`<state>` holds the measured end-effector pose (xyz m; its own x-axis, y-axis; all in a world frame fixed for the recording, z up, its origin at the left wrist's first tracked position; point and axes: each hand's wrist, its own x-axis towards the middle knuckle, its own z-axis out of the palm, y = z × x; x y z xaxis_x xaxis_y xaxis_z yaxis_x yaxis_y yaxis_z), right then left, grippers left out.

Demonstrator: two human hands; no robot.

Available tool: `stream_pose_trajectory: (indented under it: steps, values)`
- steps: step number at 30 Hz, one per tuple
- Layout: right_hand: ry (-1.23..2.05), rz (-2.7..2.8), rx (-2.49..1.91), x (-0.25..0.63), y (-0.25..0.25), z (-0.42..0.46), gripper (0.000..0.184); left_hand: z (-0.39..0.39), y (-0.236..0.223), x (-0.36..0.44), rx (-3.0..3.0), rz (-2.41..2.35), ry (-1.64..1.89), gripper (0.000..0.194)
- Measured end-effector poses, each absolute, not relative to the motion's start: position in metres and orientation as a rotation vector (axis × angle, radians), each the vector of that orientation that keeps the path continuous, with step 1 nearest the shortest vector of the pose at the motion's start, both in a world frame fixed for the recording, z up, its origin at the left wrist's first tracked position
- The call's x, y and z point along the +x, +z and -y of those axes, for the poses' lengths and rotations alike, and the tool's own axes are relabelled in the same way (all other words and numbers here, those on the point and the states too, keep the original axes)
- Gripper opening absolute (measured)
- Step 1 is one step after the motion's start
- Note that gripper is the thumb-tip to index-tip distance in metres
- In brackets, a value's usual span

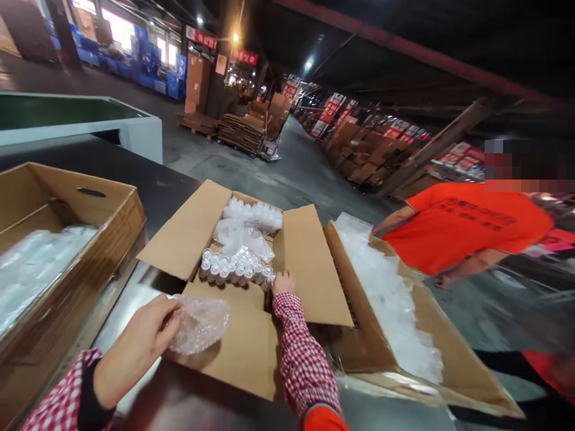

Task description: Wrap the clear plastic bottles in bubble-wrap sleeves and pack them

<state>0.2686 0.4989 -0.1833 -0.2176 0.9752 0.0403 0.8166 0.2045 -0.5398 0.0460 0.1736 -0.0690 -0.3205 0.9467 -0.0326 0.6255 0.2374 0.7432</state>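
Observation:
My left hand (150,332) pinches a crumpled piece of clear bubble wrap (202,323) above the front flap of an open cardboard box (242,365). Inside that box, small white-capped bottles (233,269) stand in rows along the near side. More bubble wrap (245,236) lies over the middle, and further clear-wrapped bottles (254,212) sit at the far end. At the right end of the near row, my right hand (284,282) has its fingers curled on the last bottle. The fingertips are partly hidden by the hand.
To the right stands a carton (377,341) full of clear plastic bags or wrap (390,299). A deep cardboard bin (103,239) with wrapped contents is on the left. A person in an orange shirt (467,224) is beyond the right carton. A green-topped conveyor (135,129) runs at back left.

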Motion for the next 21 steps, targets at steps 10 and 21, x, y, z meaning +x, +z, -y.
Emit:
stream_pose_trajectory:
  steps: [10, 21]
  values:
    - [0.899, 1.669, -0.838, 0.289, -0.111, -0.368, 0.034, -0.189, -0.061, 0.063, 1.459, -2.094, 0.811, 0.035]
    - [0.616, 2.509, 0.035, 0.253, -0.054, -0.283, 0.048, -0.154, -0.053, 0.077, 1.422, -1.977, 1.128, 0.037]
